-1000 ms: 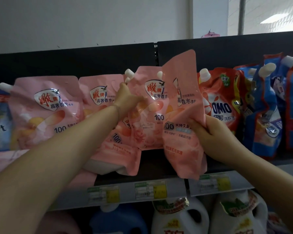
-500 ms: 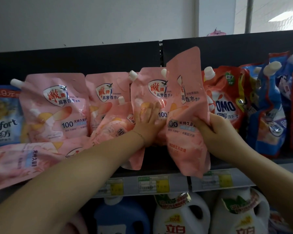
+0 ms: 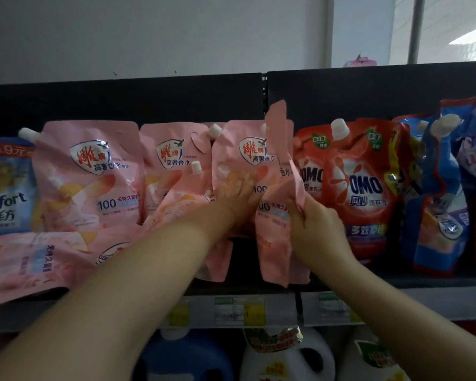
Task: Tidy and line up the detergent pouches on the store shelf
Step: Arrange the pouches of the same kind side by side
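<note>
Several pink detergent pouches stand along the black shelf. My left hand presses flat, fingers spread, on the front of an upright pink pouch. My right hand grips the right edge of another pink pouch, which is turned edge-on and hangs over the shelf's front. A further pink pouch leans tilted under my left forearm. One pink pouch lies flat at the left. Two more pink pouches stand upright behind.
Red OMO pouches stand right of my right hand, then blue pouches. A blue Comfort pouch is at the far left. Price labels line the shelf edge. Detergent jugs fill the shelf below.
My left hand let go of a pouch's top and dropped to press flat on the upright pink pouch. The pouch in my right hand turned more edge-on. The camera shifted right.
</note>
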Action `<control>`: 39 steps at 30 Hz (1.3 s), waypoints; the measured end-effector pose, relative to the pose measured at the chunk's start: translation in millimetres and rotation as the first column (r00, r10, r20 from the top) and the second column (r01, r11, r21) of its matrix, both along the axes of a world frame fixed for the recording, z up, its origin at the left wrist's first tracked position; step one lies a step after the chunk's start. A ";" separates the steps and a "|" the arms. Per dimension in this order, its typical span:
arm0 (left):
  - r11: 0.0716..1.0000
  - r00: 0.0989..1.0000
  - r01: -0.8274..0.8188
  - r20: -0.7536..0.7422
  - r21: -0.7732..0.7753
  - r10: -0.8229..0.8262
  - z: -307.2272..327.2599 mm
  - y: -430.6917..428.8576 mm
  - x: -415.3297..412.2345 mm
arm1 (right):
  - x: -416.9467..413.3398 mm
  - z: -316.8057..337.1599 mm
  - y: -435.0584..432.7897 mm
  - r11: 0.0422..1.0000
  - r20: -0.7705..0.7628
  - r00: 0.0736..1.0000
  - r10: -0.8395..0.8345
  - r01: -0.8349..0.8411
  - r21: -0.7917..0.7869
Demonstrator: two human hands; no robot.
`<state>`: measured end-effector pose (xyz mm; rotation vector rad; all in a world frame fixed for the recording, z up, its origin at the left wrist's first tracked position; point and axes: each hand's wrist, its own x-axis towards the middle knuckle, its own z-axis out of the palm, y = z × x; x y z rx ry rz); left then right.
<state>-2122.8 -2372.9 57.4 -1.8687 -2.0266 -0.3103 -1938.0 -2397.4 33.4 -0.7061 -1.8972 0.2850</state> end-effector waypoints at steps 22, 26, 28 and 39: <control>0.929 0.741 -0.359 0.632 0.087 0.227 30.0 -79.6 -98.1 | -10.5 -13.8 -35.5 0.869 -0.072 0.997 -0.026 0.058 0.492; 0.863 0.626 -0.450 0.771 0.231 0.120 35.2 -81.8 -82.7 | -18.6 -15.0 -56.3 0.739 0.222 0.969 0.110 -0.229 0.634; 0.784 0.506 -0.560 0.860 0.269 0.066 43.4 -86.8 -75.8 | -29.1 -16.0 -63.1 0.787 0.339 0.934 0.110 -0.290 0.545; 0.514 0.655 -0.495 0.690 0.700 -0.308 66.8 -114.9 -0.1 | -86.7 -6.1 -86.9 0.939 0.297 0.898 0.324 -0.267 -0.216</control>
